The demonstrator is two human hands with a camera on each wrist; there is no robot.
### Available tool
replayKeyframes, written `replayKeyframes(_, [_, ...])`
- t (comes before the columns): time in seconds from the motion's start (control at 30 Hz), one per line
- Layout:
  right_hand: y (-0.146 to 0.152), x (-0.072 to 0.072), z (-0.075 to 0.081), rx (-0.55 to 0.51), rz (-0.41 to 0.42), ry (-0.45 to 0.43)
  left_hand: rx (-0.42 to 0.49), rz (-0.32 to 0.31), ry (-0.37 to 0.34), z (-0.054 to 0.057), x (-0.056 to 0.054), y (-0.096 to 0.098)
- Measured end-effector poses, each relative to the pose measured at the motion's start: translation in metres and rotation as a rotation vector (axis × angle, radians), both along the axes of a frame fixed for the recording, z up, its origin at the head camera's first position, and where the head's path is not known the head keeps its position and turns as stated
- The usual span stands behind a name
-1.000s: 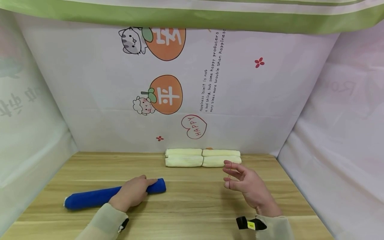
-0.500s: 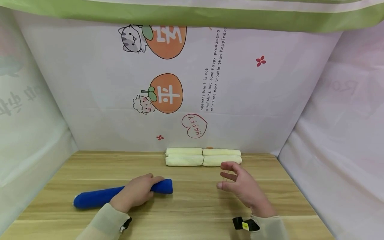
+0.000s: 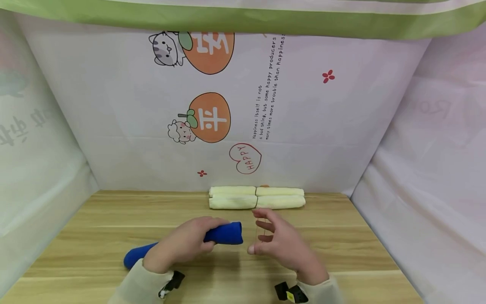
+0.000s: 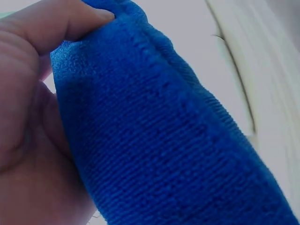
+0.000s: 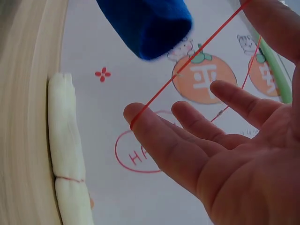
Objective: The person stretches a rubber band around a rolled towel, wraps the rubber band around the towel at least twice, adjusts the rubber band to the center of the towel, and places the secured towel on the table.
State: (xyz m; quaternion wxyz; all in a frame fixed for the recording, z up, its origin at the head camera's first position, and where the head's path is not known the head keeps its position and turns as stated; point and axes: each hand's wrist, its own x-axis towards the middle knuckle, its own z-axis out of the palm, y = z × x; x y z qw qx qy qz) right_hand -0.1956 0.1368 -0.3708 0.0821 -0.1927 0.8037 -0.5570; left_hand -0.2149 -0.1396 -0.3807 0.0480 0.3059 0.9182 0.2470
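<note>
My left hand (image 3: 186,240) grips a rolled blue towel (image 3: 228,233) near its right end, which is lifted over the table. In the left wrist view, the thumb and a finger press on the ribbed blue cloth (image 4: 140,126). Facing that end, my right hand (image 3: 284,247) holds its fingers spread, with a thin red rubber band (image 5: 178,74) stretched between thumb and fingers. A small gap lies between the band and the towel's hollow end (image 5: 166,35). The palm hides the middle of the roll in the head view.
Pale yellow rolled towels (image 3: 235,202), each banded in the middle, lie side by side at the back of the wooden table (image 3: 114,211). Behind them stands a printed white cloth wall (image 3: 303,139), with white cloth sides left and right.
My left hand has moved right with the blue roll, raising its right end. My right hand has come left toward it, its fingers spreading the rubber band wider.
</note>
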Motion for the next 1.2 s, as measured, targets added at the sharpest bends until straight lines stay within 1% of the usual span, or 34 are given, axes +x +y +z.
replayKeyframes(0.1, [-0.010,0.003,-0.001,0.001,0.023,0.037,0.019,-0.011,-0.006,0.005,0.005,0.007])
replayKeyframes(0.2, [-0.017,0.006,-0.002,0.014,0.034,0.059,0.022,-0.044,0.028,0.007,0.011,0.013])
replayKeyframes(0.3, [-0.022,0.009,-0.001,0.031,0.037,0.052,0.024,-0.079,0.071,0.008,0.015,0.018])
replayKeyframes(0.43, [-0.026,0.012,0.000,0.072,0.033,0.058,0.024,-0.096,0.106,0.010,0.021,0.023])
replayKeyframes(0.53, [-0.028,0.013,0.001,0.132,0.031,0.089,0.020,-0.101,0.133,0.011,0.024,0.026])
replayKeyframes(0.63, [-0.030,0.013,0.001,0.177,0.043,0.126,0.028,-0.091,0.137,0.012,0.027,0.027])
replayKeyframes(0.7, [-0.031,0.013,0.001,0.194,0.053,0.144,0.040,-0.068,0.127,0.013,0.029,0.028])
replayKeyframes(0.77, [-0.031,0.013,0.002,0.207,0.064,0.148,0.054,-0.045,0.123,0.013,0.030,0.028])
replayKeyframes(0.83, [-0.031,0.013,0.003,0.218,0.070,0.143,0.067,-0.029,0.134,0.012,0.032,0.029])
replayKeyframes(0.93, [-0.031,0.013,0.002,0.224,0.075,0.133,0.088,-0.037,0.182,0.011,0.033,0.028])
replayKeyframes(1.1, [-0.031,0.011,0.000,0.213,0.085,0.124,0.116,-0.102,0.295,0.008,0.034,0.027])
replayKeyframes(1.13, [-0.031,0.011,0.000,0.212,0.088,0.122,0.121,-0.113,0.308,0.008,0.034,0.027])
replayKeyframes(1.2, [-0.031,0.012,0.001,0.217,0.093,0.118,0.130,-0.118,0.310,0.007,0.034,0.027])
